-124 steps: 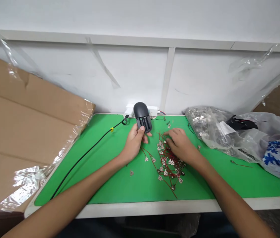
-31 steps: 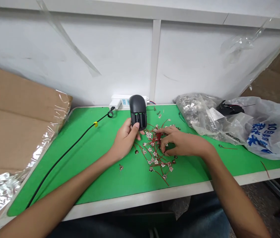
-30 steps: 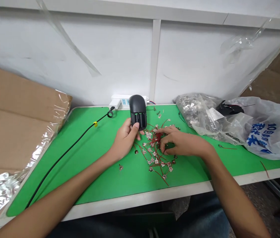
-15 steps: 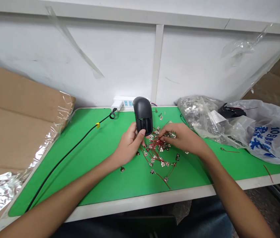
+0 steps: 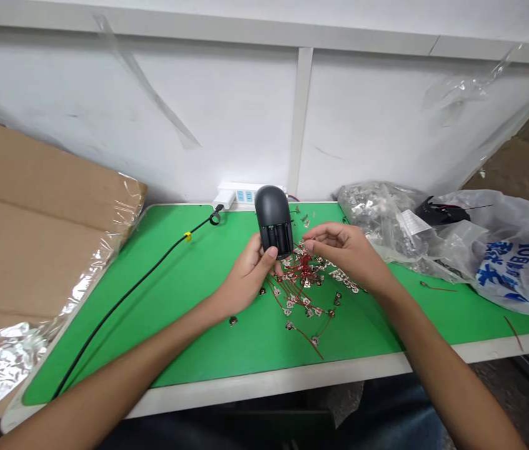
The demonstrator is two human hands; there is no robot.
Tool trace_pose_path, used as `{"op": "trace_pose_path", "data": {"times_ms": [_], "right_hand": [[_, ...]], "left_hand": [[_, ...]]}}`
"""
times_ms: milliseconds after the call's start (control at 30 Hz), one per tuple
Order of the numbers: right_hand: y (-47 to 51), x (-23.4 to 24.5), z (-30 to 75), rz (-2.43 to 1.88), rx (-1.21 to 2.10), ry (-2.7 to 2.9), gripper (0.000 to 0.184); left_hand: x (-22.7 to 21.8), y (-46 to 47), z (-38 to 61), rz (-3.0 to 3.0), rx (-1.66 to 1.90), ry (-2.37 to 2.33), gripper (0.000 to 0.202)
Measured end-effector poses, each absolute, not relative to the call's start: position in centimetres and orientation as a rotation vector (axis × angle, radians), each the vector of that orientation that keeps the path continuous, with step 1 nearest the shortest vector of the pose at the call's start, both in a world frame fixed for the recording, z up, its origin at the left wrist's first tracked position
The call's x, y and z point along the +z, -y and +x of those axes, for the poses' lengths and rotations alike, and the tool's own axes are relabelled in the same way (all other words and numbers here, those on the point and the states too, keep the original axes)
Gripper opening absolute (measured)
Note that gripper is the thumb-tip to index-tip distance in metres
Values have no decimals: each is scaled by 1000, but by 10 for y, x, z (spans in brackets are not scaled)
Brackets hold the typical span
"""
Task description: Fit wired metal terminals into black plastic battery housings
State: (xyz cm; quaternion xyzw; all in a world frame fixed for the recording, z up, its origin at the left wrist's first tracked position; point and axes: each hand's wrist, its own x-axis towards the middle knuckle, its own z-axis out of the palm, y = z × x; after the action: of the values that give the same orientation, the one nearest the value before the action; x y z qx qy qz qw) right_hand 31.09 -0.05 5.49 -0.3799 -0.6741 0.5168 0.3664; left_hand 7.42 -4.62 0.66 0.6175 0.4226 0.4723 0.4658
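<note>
My left hand (image 5: 249, 272) grips the lower end of a black rounded plastic housing (image 5: 272, 209), thumb across its front edge. Battery slots in the housing face me. Just to its right, my right hand (image 5: 342, 250) has thumb and forefinger pinched together. Whatever sits between those fingertips is too small to make out. Below both hands lies a loose pile of metal battery contacts (image 5: 309, 310), many joined to thin red wires (image 5: 302, 269). Single contacts are scattered around the pile, one (image 5: 233, 320) below my left hand.
A black cable (image 5: 137, 279) runs across the green mat (image 5: 184, 325) to a white power strip (image 5: 246, 195) at the wall. Cardboard (image 5: 44, 206) leans at left. Clear bags of parts (image 5: 377, 206) and a white plastic bag (image 5: 522, 244) stand at right.
My right hand has lifted out of the wire pile and moved up beside the housing. My left hand has turned the housing slightly, showing more of its battery slots.
</note>
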Motion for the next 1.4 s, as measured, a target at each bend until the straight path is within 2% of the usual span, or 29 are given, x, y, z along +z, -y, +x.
{"op": "trace_pose_path", "data": {"times_ms": [200, 367, 600, 1033, 1233, 1400], "right_hand": [[16, 52, 293, -870, 1614, 1559, 37], [19, 45, 288, -954, 1628, 1502, 51], [20, 50, 293, -1022, 1725, 1446, 58], [19, 44, 287, -1101, 1758, 1453, 62], [19, 37, 284, -1158, 1570, 1584, 53], [20, 40, 286, -1161, 1479, 1663, 45]], "left_hand": [[10, 53, 86, 1374, 1110, -894, 48], [14, 57, 94, 1283, 1149, -823, 50], [7, 57, 96, 1343, 1213, -853, 49], [2, 59, 98, 1417, 1222, -868, 39], [3, 60, 99, 1336, 1222, -844, 49], [4, 59, 100, 1327, 1260, -860, 46]]}}
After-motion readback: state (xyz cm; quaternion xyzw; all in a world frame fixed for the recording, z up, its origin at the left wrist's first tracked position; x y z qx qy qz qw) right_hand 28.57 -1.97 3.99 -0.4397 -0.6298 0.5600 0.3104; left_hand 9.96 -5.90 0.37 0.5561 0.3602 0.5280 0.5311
